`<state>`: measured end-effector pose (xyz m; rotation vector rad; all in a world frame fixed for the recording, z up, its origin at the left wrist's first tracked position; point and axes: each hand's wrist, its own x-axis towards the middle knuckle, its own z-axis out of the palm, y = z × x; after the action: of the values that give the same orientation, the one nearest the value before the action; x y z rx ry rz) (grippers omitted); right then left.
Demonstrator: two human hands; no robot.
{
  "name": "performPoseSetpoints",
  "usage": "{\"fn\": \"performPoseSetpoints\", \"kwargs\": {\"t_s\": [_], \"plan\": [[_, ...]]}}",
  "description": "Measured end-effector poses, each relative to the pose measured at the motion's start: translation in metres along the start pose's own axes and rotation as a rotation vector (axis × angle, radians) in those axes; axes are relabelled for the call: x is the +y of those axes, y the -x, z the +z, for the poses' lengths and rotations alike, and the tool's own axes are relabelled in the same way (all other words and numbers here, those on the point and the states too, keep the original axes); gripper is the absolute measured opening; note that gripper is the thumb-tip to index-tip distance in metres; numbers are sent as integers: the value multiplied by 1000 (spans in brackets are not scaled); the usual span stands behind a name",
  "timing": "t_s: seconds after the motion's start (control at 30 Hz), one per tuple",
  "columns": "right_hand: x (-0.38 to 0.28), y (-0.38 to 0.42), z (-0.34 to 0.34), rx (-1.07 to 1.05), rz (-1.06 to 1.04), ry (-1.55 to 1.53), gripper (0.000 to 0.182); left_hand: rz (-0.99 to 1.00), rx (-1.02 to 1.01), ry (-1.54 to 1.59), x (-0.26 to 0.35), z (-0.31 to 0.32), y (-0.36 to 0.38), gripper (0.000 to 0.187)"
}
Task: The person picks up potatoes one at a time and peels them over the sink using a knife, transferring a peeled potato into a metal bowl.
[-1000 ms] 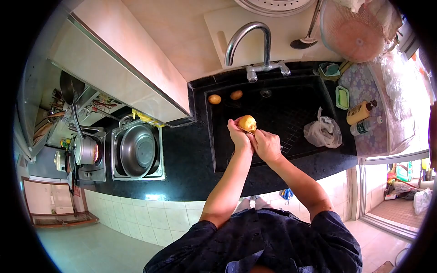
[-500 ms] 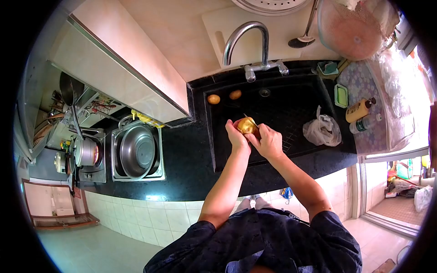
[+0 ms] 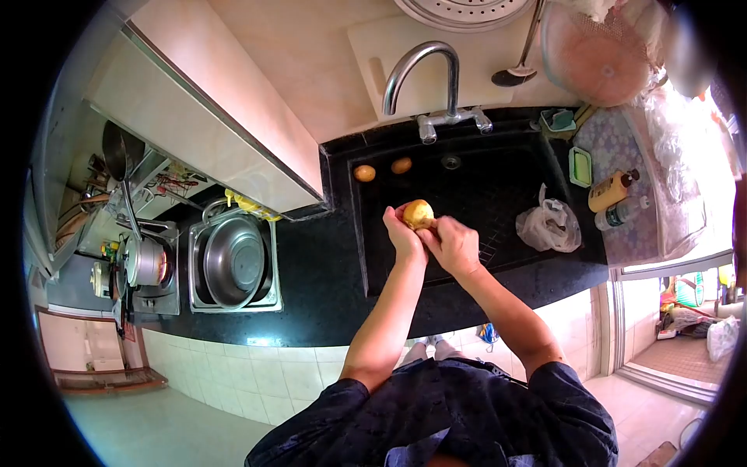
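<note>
Over the black sink [image 3: 498,265], my left hand [image 3: 406,237] is cupped around a potato [image 3: 419,213] whose yellow, partly peeled surface faces up. Close against its lower right side is my right hand [image 3: 457,245], fingers curled and thumb reaching toward the potato. The thin-bladed tool in the right hand is mostly hidden behind the fingers. Two brown unpeeled potatoes lie in the sink's far left corner, one potato [image 3: 364,173] by the left wall and a smaller-looking potato [image 3: 401,165] beside it.
A chrome faucet [image 3: 454,78] arches over the sink's back edge. At the sink's right lies a plastic bag [image 3: 549,223]. Beyond it stand a yellow bottle [image 3: 611,192] and a green sponge dish [image 3: 580,166]. Metal basins [image 3: 234,257] sit at left, near a pot [image 3: 146,261] on the stove.
My right hand has moved slightly down and its fingers have curled in. The blade seen across the potato earlier is now mostly hidden, and more of the potato's yellow top shows.
</note>
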<state>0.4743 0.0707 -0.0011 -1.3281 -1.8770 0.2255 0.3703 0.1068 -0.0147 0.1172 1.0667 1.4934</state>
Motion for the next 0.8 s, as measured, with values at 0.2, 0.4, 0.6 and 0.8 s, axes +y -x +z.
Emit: {"fn": "performPoseSetpoints", "kwargs": {"t_s": [0.2, 0.4, 0.6, 0.8], "plan": [[-2, 11, 12, -47, 7, 31, 36, 73, 5, -49, -6, -8, -8, 48], [-5, 0, 5, -125, 64, 1, 36, 175, -13, -181, 6, -10, -6, 41], [-12, 7, 1, -172, -5, -7, 21, 155, -33, -110, 3, -23, -22, 43], [5, -6, -5, -182, -93, 150, 29, 486, -82, -353, 24, -43, -39, 37]]}}
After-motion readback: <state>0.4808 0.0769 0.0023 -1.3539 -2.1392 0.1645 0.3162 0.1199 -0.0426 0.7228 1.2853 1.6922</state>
